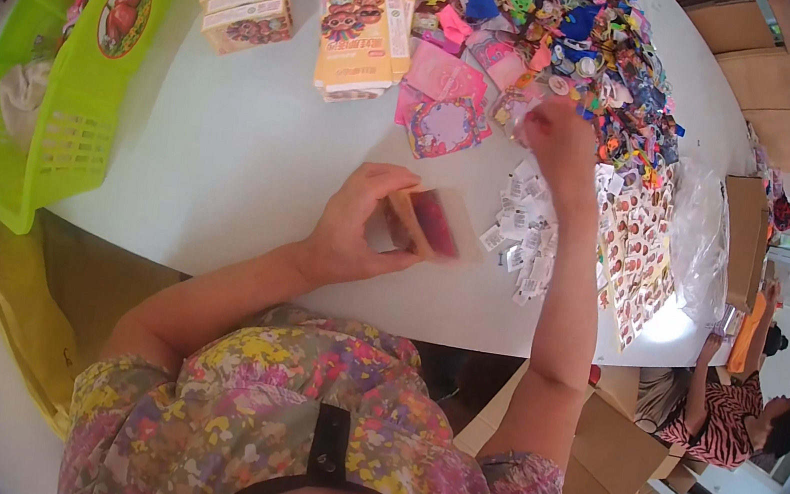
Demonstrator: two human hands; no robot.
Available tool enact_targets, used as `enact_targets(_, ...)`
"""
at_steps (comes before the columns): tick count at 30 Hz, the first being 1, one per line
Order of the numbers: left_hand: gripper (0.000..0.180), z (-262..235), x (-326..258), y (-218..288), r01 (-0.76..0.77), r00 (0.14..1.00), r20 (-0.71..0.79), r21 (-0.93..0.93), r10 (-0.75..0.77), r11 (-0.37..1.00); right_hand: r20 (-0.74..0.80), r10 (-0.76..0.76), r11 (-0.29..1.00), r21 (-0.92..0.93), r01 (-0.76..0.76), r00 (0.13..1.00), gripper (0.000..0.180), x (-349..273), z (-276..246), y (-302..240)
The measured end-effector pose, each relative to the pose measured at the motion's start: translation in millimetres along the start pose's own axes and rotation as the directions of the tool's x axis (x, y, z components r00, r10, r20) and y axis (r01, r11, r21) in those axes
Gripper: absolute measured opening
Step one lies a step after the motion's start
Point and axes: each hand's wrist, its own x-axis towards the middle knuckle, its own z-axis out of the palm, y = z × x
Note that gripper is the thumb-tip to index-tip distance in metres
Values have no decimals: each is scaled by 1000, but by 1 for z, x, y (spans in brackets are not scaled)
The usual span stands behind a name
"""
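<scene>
My left hand (357, 227) is wrapped around a small carton (438, 225) just above the table; its end is open and something dark red shows inside. Farther right, my right hand (562, 149) has its fingers curled together at the near edge of a heap of small colourful trinkets (587, 31). A small clear packet (512, 112) lies against those fingertips; blur hides exactly what they grip. Between the hands and the heap are pink printed cards (442, 127). Beneath my right forearm lies a pile of white paper tags (526, 215).
Flattened yellow cartons (358, 40) are stacked at the back, beside a row of filled boxes (247, 9). A green basket (82, 102) stands at the left. Sticker sheets (637, 251) and clear plastic (699, 239) lie at the right. A person (735, 416) works beyond.
</scene>
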Motion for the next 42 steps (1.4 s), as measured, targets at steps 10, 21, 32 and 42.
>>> enact_targets(10, 73, 0, 9, -1, 24, 992, -128, 163, -3, 986, 196, 181, 237, 942, -236, 964, 17, -63, -76, -133)
enact_targets(21, 70, 1, 6, -3, -82, 990, -86, 315, 114, 945, -152, -18, 915, 395, 77, 988, 15, -74, -53, -141)
enact_targets(32, 72, 12, 5, -12, -118, 979, -121, 305, 162, 945, -18, -213, 951, 223, 212, 977, 22, -71, -58, -141)
enact_targets(42, 72, 9, 6, -9, -165, 962, -171, 259, 213, 952, 47, 1, 882, 470, -23, 999, 27, -88, -64, -155)
